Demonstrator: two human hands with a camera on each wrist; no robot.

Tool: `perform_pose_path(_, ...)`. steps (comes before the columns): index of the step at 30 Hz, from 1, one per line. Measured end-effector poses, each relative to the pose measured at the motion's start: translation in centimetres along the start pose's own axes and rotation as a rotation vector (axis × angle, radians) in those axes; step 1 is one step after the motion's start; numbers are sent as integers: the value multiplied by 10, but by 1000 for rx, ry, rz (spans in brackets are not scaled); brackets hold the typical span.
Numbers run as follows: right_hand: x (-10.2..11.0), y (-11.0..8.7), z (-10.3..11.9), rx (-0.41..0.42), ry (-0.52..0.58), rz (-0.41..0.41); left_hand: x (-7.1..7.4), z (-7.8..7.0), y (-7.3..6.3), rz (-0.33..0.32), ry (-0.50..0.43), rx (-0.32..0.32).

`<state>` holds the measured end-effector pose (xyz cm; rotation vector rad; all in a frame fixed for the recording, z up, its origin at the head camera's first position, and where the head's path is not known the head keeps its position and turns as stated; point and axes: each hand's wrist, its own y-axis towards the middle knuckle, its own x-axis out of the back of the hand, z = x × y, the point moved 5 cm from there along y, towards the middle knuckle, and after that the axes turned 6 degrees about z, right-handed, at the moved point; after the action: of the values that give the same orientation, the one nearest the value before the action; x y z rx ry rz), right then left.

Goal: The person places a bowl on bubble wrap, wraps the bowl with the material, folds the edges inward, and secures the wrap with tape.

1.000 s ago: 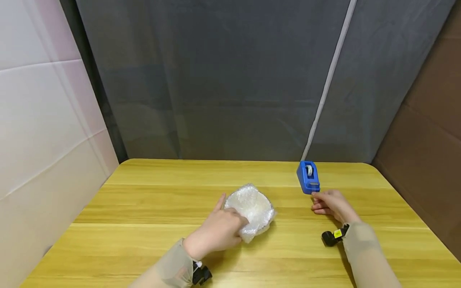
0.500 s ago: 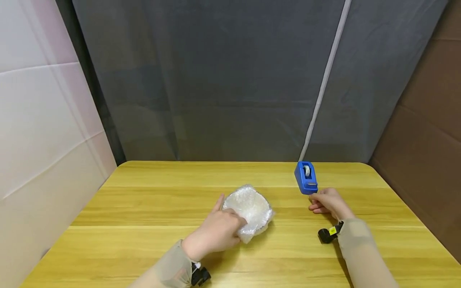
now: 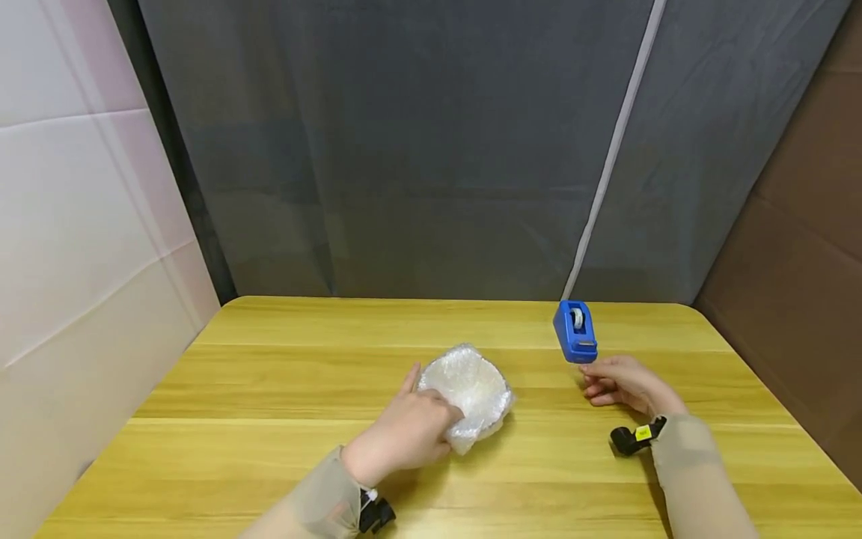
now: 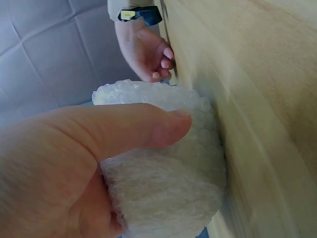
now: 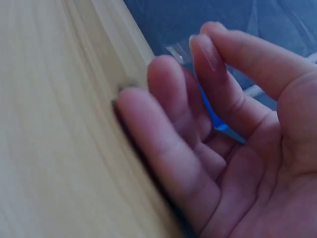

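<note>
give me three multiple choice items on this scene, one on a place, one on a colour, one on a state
1. Where is the tape dispenser?
A. in front of the right hand
B. under the bubble-wrapped bundle
C. off the table

2. What colour is the tape dispenser?
A. red
B. blue
C. green

3. What is the left hand doing?
A. resting flat on the table
B. gripping the bubble-wrapped bundle
C. holding the tape dispenser

Answers: 1 A, it stands just beyond that hand's fingertips; 2 B, its body is blue; 3 B, the thumb presses over the wrap in the left wrist view.
</note>
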<state>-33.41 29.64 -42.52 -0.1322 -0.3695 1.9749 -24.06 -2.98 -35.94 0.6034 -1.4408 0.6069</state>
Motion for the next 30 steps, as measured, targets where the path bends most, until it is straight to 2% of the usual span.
perform_pose_path(5, -21, 2, 25, 74, -165, 80, 1, -1, 0, 18, 13, 7)
perform_pose_path(11, -63, 1, 71, 216, -416, 164, -2, -1, 1, 28, 33, 7)
perform_pose_path(17, -112, 9, 113, 343, -591, 346, -1, 1, 0, 35, 32, 22)
perform_pose_path(21, -137, 14, 128, 351, -682, 468, 0, 0, 2, 47, 28, 22)
perform_pose_path(30, -177, 28, 144, 314, -957, 643, -1, 1, 5, 48, 32, 19)
